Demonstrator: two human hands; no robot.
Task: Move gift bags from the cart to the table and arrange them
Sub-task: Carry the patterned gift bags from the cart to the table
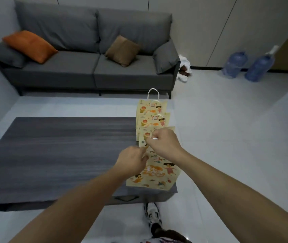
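Step in hand: arranging the bags into a row along the right end of the worktop, judged from both hands meeting at the nearest bags.
Row: four or so cream printed gift bags stand one behind another, running away from the person; the far bag has its white handle standing up above the rim.
Near bag: upright at the worktop's near right corner, printed face toward the camera, its top edge under the hands.
Third bag: just behind the near bag, overlapped by it and partly hidden by the right hand.
Right hand: fingers curled, pinching something white at the bag tops, likely a handle; which bag it belongs to I cannot tell.
Left hand: fingers bent in at the left top edge of the near bag, seemingly pinching that edge; the grip itself is hidden.
Key relation: the row's long axis runs straight away from the person, so the bags lie ahead of and below both hands; the right hand is farther along it, the left nearer the body.
Nearer hand: the left for the near bag, the right for the third bag.
Cart: not in view.
Risk: a tug on the handle could tip the light, crowded bags.
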